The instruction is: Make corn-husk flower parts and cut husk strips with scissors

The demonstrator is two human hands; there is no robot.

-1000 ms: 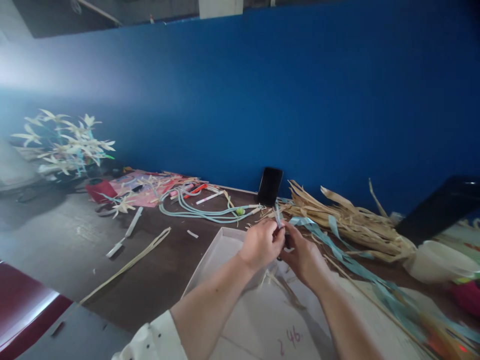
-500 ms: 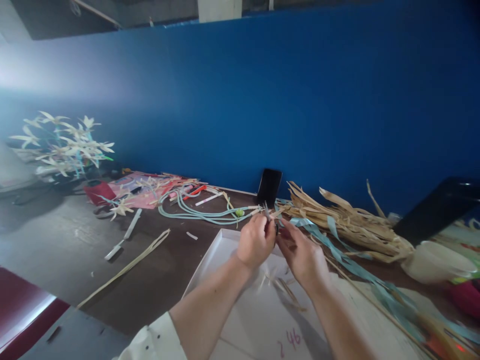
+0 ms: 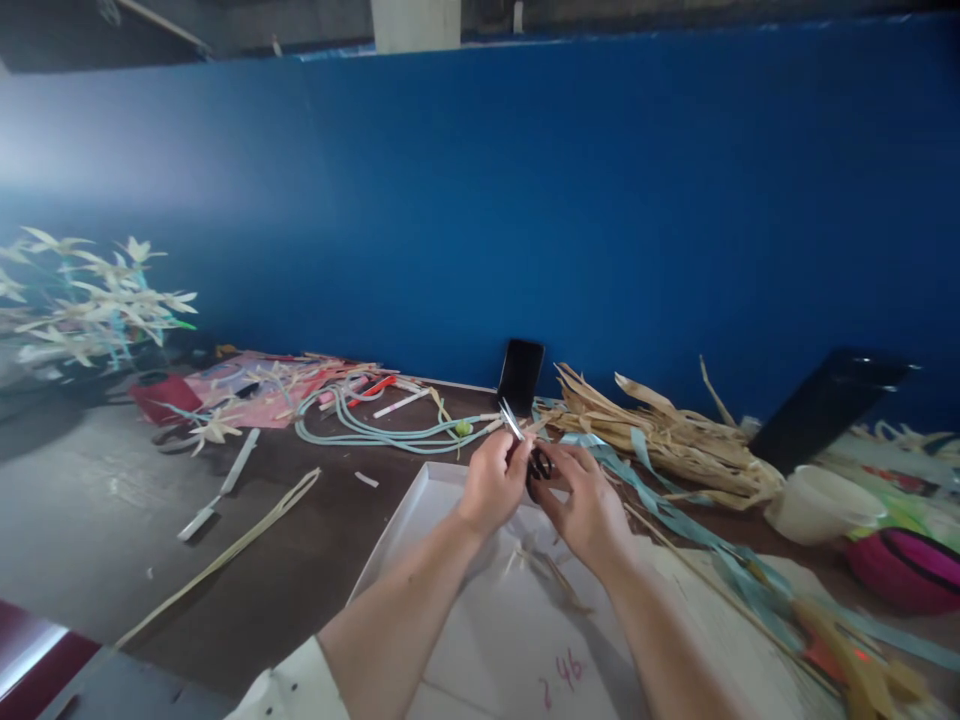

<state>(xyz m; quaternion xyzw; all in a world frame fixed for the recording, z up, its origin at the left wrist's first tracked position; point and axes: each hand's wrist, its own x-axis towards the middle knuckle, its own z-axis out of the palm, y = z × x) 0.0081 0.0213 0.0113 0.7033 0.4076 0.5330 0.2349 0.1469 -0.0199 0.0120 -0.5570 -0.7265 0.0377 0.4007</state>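
Both my hands meet above the white box lid (image 3: 480, 600). My right hand (image 3: 589, 510) is closed at the black handle loops of a small pair of scissors (image 3: 511, 420), whose metal blades point up and away. My left hand (image 3: 491, 490) is closed close beside the blades, thumb and fingers pressed together. What it grips is hidden, though a small pale bit shows by its fingertips. Inside the lid lie a few thin dry strands (image 3: 559, 580), and handwritten figures mark its bottom.
Behind my hands a black phone (image 3: 520, 375) leans on the blue wall. Dried husks (image 3: 660, 435), blue ribbon (image 3: 675, 515) and a white cup (image 3: 821, 505) are at right. Looped pale-blue cords (image 3: 375, 435), a husk strip (image 3: 225, 555) and husk flowers (image 3: 112, 300) are leftward.
The view has turned slightly right. My hands stay together, and the scissors' blades have tilted to the left, with the black handle loops now showing more between my hands.
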